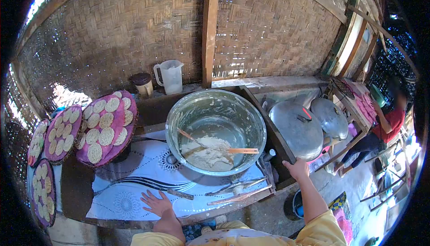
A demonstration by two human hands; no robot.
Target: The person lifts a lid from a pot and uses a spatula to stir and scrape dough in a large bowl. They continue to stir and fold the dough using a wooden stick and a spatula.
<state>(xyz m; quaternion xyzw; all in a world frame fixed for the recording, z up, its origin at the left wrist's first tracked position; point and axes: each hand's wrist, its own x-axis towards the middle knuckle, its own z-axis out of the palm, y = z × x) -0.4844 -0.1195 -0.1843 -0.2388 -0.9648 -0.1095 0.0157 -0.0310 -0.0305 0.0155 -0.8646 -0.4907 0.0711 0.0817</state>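
Note:
My left hand (pixel 157 204) lies flat, fingers spread, on the white patterned cloth (pixel 148 203) at the table's front edge. My right hand (pixel 297 170) holds the dark wooden side board (pixel 280 131) at the table's right end; its fingers are partly hidden. Between and beyond my hands stands a big metal basin (pixel 260 129) with a pale doughy mass (pixel 212 154) in it. Two wooden-handled tools rest in the basin: one handle (pixel 243 150) points right, the other stick (pixel 186 134) leans up left. Wooden sticks (pixel 239 196) and a short dark piece (pixel 180 194) lie on the cloth before the basin.
Round trays (pixel 106 127) covered in purple and bearing several pale discs lean at the left. A clear pitcher (pixel 171 78) and a lidded container (pixel 142 84) stand by the woven wall. Large lidded pots (pixel 295 131) sit at the right. A person in red (pixel 389 125) works farther right.

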